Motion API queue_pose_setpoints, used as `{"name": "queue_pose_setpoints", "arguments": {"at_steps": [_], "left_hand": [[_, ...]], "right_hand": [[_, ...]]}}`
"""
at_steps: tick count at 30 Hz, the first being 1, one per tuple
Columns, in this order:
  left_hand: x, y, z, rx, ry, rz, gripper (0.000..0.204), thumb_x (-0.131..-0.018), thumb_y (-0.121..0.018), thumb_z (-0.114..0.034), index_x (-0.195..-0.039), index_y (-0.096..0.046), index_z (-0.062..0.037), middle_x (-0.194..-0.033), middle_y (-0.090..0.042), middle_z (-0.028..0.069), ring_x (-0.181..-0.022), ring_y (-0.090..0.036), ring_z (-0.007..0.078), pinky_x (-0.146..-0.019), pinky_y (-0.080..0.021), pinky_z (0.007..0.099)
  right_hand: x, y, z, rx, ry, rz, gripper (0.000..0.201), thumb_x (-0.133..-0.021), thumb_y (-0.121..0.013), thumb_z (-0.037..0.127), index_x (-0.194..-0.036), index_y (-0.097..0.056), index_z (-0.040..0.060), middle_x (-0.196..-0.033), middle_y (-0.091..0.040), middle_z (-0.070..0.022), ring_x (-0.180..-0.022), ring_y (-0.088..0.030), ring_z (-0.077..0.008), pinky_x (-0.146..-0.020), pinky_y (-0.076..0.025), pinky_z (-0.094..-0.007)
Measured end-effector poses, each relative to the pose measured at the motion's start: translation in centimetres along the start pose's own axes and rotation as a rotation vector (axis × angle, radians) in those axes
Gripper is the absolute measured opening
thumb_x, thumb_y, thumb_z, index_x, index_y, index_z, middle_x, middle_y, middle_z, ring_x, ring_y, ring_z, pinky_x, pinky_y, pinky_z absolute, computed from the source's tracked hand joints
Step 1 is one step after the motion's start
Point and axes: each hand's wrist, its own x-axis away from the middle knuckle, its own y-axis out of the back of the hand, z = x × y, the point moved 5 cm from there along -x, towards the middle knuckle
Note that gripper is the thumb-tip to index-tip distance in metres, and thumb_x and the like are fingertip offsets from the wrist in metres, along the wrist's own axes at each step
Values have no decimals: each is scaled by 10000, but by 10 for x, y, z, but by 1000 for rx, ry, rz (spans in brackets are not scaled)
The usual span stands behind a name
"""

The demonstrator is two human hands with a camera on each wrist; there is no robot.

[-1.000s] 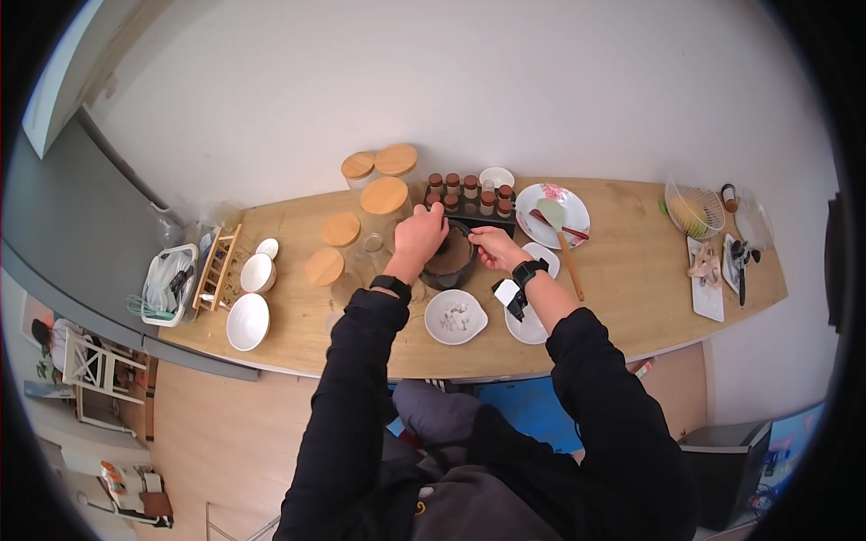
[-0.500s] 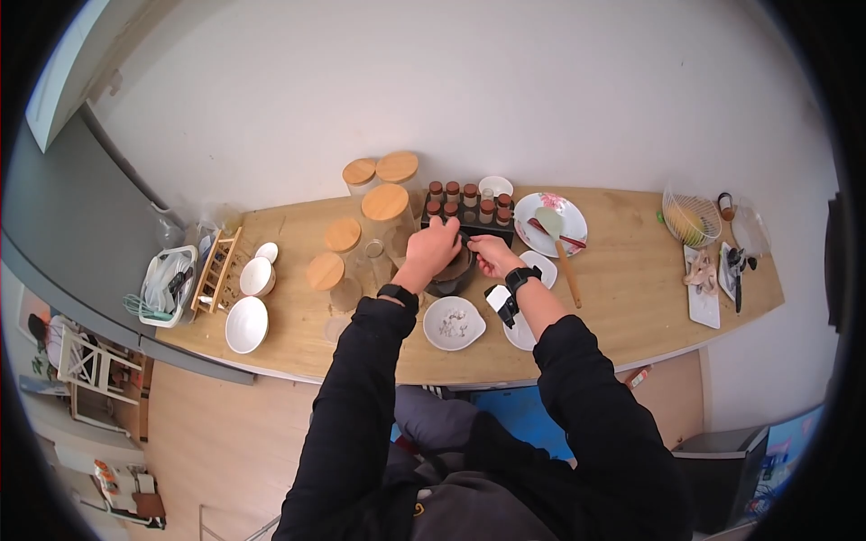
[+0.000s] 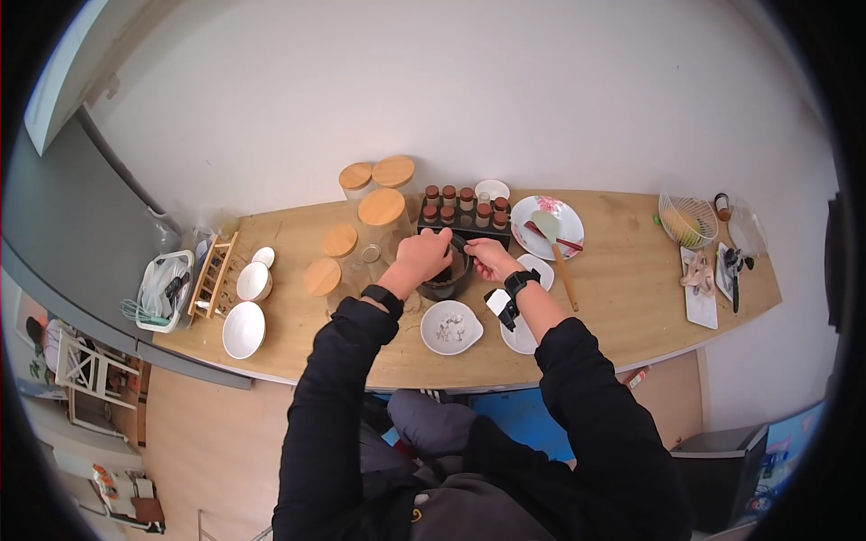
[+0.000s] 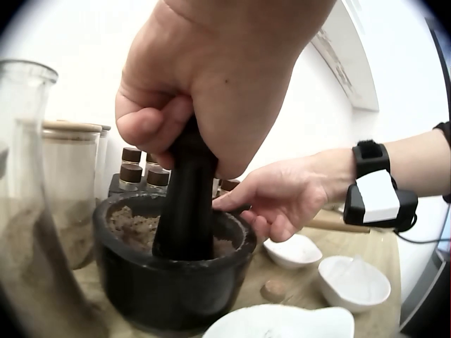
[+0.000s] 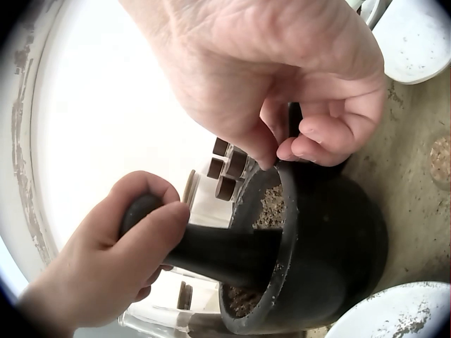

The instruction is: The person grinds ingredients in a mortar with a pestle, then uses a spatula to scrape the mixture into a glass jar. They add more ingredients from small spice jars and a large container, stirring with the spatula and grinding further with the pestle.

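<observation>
A black mortar [image 4: 162, 292] stands on the table, holding coarse brown ground matter [image 4: 130, 227]. My left hand [image 3: 422, 258] grips the upper end of a black pestle [image 4: 184, 218], whose thick end rests in that matter, leaning slightly in the left wrist view. At the right side of the mortar, my right hand [image 3: 492, 260] pinches its rim between thumb and curled fingers, with a dark part of it showing between them in the right wrist view. In front of the mortar sits a white spouted bowl [image 3: 451, 327] with pale bits inside.
Behind the mortar is a black rack of brown-capped spice jars [image 3: 465, 200]. Glass canisters with wooden lids [image 3: 382, 206] crowd its left. Rightward lie small white dishes [image 3: 519, 337], a floral plate [image 3: 550, 209] and a spatula [image 3: 565, 275]. White bowls [image 3: 244, 330] line the far left.
My left hand has shifted with the pestle, now lower and nearer my body relative to the spice rack. The right hand has kept its grip at the mortar's rim.
</observation>
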Motion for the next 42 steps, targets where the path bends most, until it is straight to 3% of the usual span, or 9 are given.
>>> {"name": "queue_pose_setpoints", "arguments": {"at_steps": [7, 11, 17, 23, 28, 32, 35, 39, 42], "left_hand": [[-15, -9, -3, 44, 103, -203, 255, -846, -575, -319, -966, -507, -104, -819, -577, 157, -685, -636, 343, -578, -520, 447], [-1, -1, -14, -49, -75, -31, 245, -840, -571, -310, -970, -511, -112, -803, -568, 153, -681, -634, 340, -568, -519, 431], [-24, -9, -1, -57, 24, -261, 215, -795, -602, -285, -914, -553, -114, -770, -585, 139, -666, -643, 306, -518, -518, 406], [-4, -5, 3, -82, -131, -122, 229, -801, -600, -301, -922, -552, -112, -774, -584, 137, -625, -635, 303, -516, -516, 407], [-17, -5, 13, 22, 46, -207, 256, -861, -558, -336, -948, -500, -101, -834, -564, 155, -664, -625, 340, -557, -511, 447], [-1, -1, -10, 5, -157, -42, 240, -869, -539, -321, -963, -501, -103, -837, -562, 163, -660, -626, 338, -554, -510, 442], [-6, -5, 9, -71, -140, 24, 237, -863, -543, -316, -969, -505, -108, -842, -562, 165, -656, -626, 328, -548, -510, 432], [-23, -14, 6, -35, -124, -153, 242, -846, -566, -303, -975, -505, -107, -848, -559, 152, -660, -627, 329, -545, -510, 426], [-16, -12, -11, 14, -173, -56, 240, -850, -566, -291, -995, -500, -112, -871, -552, 163, -687, -629, 338, -568, -513, 437]], "right_hand": [[-1, -1, 3, 30, 64, -20, 307, -878, -606, 226, -1183, -570, 219, -626, -446, 38, -453, -390, -66, -389, -286, -216], [-5, 0, 1, 30, 48, -12, 315, -877, -607, 230, -1188, -567, 205, -623, -447, 33, -444, -387, -69, -377, -278, -220], [-3, 0, 3, 52, 77, -23, 309, -876, -610, 231, -1179, -564, 194, -616, -455, 27, -436, -395, -71, -367, -273, -219], [-6, 0, -2, 69, 91, -16, 304, -875, -611, 229, -1171, -563, 176, -611, -465, 20, -432, -402, -72, -363, -277, -224], [0, -2, 5, 85, 129, -39, 289, -878, -602, 221, -1153, -565, 139, -610, -471, 18, -425, -404, -75, -358, -278, -236], [2, -2, 6, 102, 123, -27, 283, -878, -600, 219, -1145, -564, 132, -604, -469, 18, -422, -405, -77, -351, -275, -238], [0, -2, 7, 127, 139, -33, 290, -880, -597, 223, -1153, -563, 132, -602, -471, 17, -422, -409, -78, -345, -272, -242], [-2, -2, 6, 128, 155, -28, 301, -883, -594, 232, -1166, -560, 134, -600, -471, 19, -422, -413, -78, -344, -272, -242], [0, -2, 8, 147, 137, 3, 301, -896, -585, 249, -1179, -547, 153, -604, -462, 34, -435, -415, -69, -374, -286, -230]]}}
